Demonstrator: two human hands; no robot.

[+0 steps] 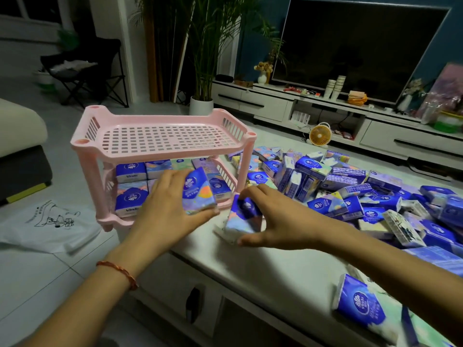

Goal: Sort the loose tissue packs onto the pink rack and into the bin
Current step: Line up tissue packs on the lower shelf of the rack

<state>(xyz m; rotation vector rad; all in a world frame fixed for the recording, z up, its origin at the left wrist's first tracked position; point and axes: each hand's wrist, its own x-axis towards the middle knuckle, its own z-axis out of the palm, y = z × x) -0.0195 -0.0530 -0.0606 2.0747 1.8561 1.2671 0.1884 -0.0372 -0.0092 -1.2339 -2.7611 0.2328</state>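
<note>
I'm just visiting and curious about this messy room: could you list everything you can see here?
pink rack: one, pink, two shelves, table's left end
racked packs: several, blue and purple, lower shelf
loose packs: many, mostly blue, piled on the table at right
table: one, white, under rack and pile
television: one, dark, on the stand behind
fan: one, yellow, floor by the stand
paper cups: two stacks, white, on the stand
plant: one, green, behind the rack
bag: one, white, floor at left
left hand: one, red bracelet, holds a patterned pack at the lower shelf
right hand: one, grips a blue pack on the table
</note>
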